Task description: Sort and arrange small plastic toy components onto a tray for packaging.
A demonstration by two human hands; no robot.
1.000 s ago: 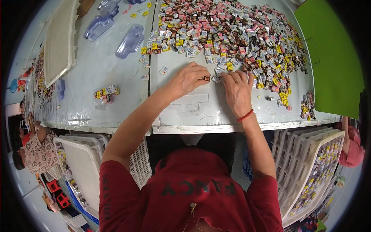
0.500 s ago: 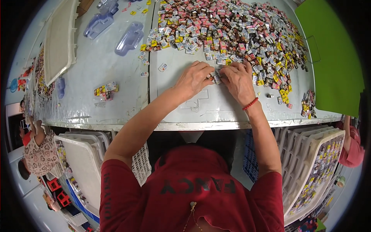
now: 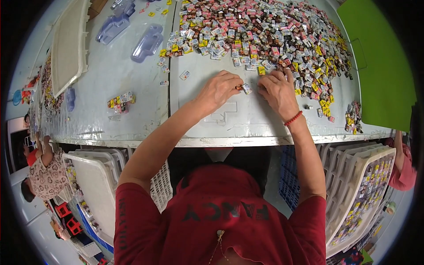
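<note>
Pinched in the fingertips of my left hand (image 3: 218,91) are small carton-shaped pieces: a white one (image 3: 247,88) sticks out beside a brown one (image 3: 239,88). My right hand (image 3: 280,92), with a red bead bracelet at the wrist, has its fingers curled down at the near edge of a big heap of such pieces (image 3: 247,33) in pink, white, brown and yellow. Whatever its fingertips grip is hidden. A yellow piece (image 3: 261,70) lies just beside those fingers. On the table below my left hand is a clear, step-shaped plastic tray (image 3: 223,115).
Left on the table sits a cluster of joined pieces (image 3: 120,101). Bluish plastic trays (image 3: 147,43) and a white crate (image 3: 70,48) lie farther back. A green board (image 3: 380,66) borders the right. Stacked crates (image 3: 360,194) stand below the table edge; other people are at both sides.
My right hand has moved away from my left, rightward to the heap's edge. The white piece now shows uncovered at my left fingertips.
</note>
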